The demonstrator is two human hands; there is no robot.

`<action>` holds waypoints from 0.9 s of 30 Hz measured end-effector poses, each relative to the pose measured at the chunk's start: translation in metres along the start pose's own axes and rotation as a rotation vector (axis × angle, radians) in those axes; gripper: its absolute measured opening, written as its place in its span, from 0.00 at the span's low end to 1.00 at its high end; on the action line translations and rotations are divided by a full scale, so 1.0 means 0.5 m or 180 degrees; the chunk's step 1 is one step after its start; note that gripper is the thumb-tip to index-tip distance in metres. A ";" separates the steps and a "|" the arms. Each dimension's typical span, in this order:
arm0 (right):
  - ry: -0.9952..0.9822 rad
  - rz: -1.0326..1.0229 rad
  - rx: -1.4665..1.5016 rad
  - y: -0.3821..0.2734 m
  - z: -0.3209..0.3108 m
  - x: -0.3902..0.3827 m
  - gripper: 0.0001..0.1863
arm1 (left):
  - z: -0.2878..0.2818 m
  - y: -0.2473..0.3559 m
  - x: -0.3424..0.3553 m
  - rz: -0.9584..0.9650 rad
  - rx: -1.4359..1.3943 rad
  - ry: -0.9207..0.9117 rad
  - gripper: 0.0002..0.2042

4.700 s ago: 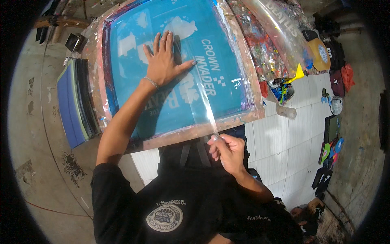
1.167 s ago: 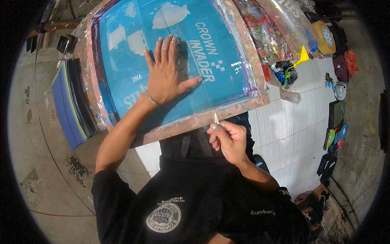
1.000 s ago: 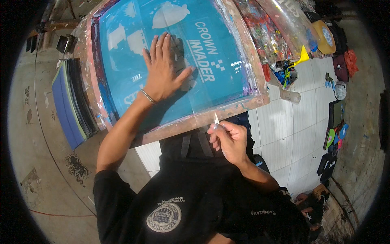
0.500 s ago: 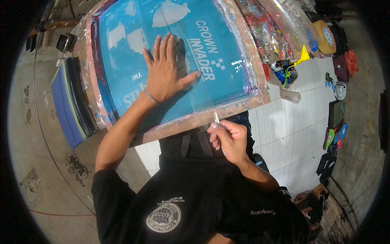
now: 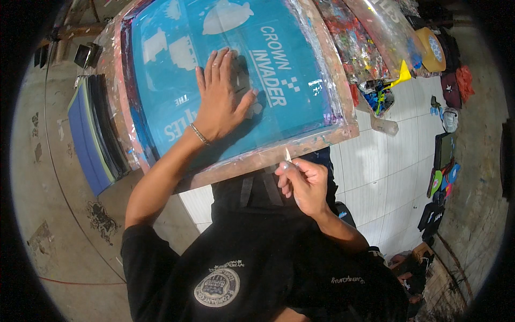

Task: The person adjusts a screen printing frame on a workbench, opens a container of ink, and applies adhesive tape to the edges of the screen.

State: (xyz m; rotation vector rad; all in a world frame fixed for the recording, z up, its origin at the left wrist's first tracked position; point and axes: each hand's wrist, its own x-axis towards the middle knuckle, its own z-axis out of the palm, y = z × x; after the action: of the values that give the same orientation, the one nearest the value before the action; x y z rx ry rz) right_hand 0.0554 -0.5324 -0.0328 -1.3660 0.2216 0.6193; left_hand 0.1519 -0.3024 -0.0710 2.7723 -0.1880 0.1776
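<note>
A silkscreen frame lies in front of me, its blue mesh [image 5: 289,121] carrying pale lettering and shapes inside a paint-stained wooden rim [image 5: 257,158]. My left hand [image 5: 219,110] rests palm down on the mesh, fingers stretched forward and thumb out to the right. Beyond the near edge of the frame, my right hand [image 5: 304,185] pinches a small pale pointed piece [image 5: 288,154] between thumb and fingers. Its tip points up toward the wooden rim; its exact kind is too small to make out.
Left of the frame stands a stack of dark and blue sheets [image 5: 91,139]. On the right are a paint-smeared surface [image 5: 357,45], an open container of colourful bits [image 5: 377,101] with a yellow tool [image 5: 399,76], and a yellowish jug [image 5: 431,49]. White tiles [image 5: 370,166] lie below.
My left hand has slid slightly on the mesh, and its thumb has drawn in closer to the fingers. My right hand has barely shifted, still pinching the pale piece.
</note>
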 end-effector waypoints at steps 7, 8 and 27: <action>0.0006 -0.0081 -0.0056 0.001 -0.001 0.001 0.13 | -0.003 0.011 0.003 -0.0014 0.0086 0.0003 0.46; 0.0003 -0.0082 -0.0057 0.000 -0.001 0.000 0.13 | -0.001 0.011 0.002 -0.0016 0.0087 0.0004 0.46; -0.0045 -0.0002 0.0007 0.002 -0.004 -0.002 0.11 | 0.001 0.036 -0.010 0.0106 0.0414 -0.0004 0.56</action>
State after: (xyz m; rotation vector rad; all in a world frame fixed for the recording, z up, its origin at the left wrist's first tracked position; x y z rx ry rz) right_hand 0.0546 -0.5344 -0.0336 -1.3592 0.2103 0.6279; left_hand 0.1445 -0.3187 -0.0662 2.8997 -0.2306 0.2034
